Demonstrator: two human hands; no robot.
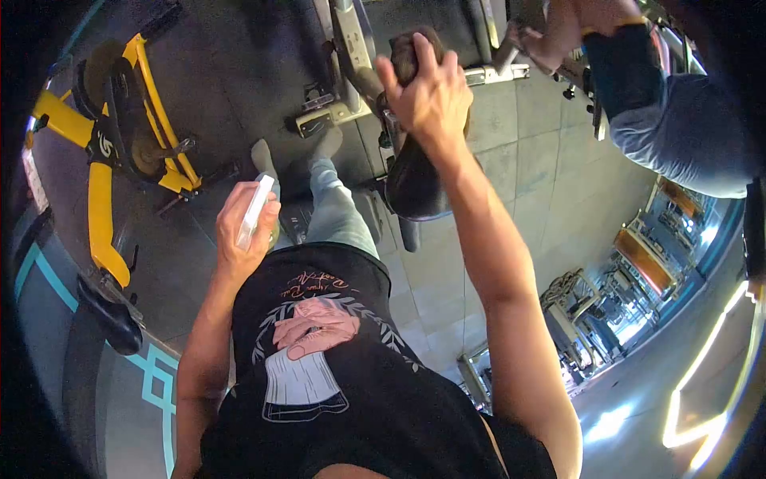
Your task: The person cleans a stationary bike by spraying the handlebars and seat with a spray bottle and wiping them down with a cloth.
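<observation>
My left hand [247,227] is closed around a white, narrow object that looks like the top of a spray bottle [254,209]; its lower part is hidden behind my fingers and palm. My right hand [433,96] reaches forward, its fingers curled over a dark brown bunched cloth [408,57]. The cloth presses against the upper part of an exercise bike. Below my right wrist is the bike's black saddle [416,185], partly covered by my forearm. A grey metal post [353,44] of the bike rises beside the cloth.
A yellow-framed exercise bike [100,203] stands on my left. Another person [678,120] is close by at the upper right, beside more equipment. Weight machines with brown pads [645,259] line the right side. Grey floor tiles [535,172] lie between.
</observation>
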